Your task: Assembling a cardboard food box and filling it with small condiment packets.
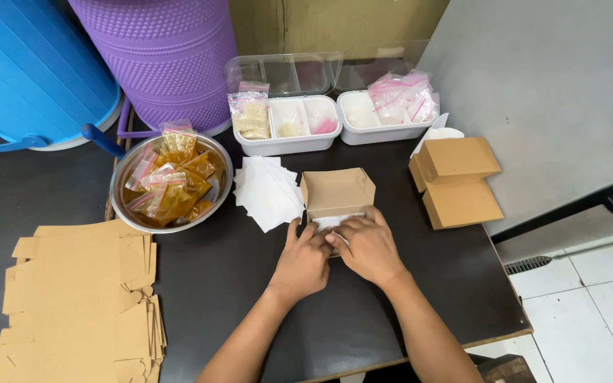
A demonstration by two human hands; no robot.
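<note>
Brown cardboard boxes (sauce sachets left)

A dark table carried it all: flat cardboard blanks near left, metal bowl behind, white sheets centre, folded boxes right, trays far.

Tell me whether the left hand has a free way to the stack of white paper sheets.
Probably yes. The left hand rests at the open cardboard box, and the white paper sheets lie just beyond it on the dark table, uncovered, with nothing between them.
</note>
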